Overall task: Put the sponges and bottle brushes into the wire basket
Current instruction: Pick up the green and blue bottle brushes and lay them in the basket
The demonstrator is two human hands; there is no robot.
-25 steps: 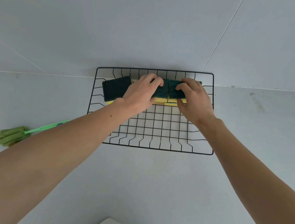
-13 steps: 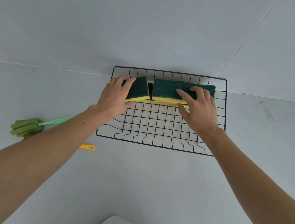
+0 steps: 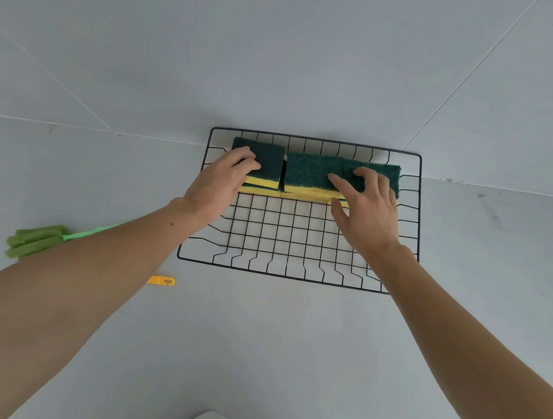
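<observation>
Sponges (image 3: 324,173) sit in a row along the far side of the wire basket (image 3: 295,277), green scouring face up, yellow foam edge toward us. We count at least two layers (a second yellow edge shows under the top row), exact count unclear.

Our left hand (image 3: 218,182) is on the leftmost sponge (image 3: 267,160): fingers (image 3: 249,163) curled over its near left corner, resting on the green face. Whether the thumb is pinching underneath we cannot tell, it's hidden by the hand.

Our right hand (image 3: 368,209) lies on the right end of the row, fingers spread and flat on the green top, thumb out in front of the yellow edge over the basket floor. No grip, just pressing or resting.

There's a narrow gap between the leftmost sponge and the rest of the row.

Basket sits on the pale bench (image 3: 252,344), far rim against the wall. The near half of its floor is bare wire.

Green bottle brush (image 3: 35,240) lies on the bench well left of the basket, handle partly hidden behind our left forearm. A yellow handle end (image 3: 162,280) pokes out from under the same forearm, near the basket's front left corner.
</observation>
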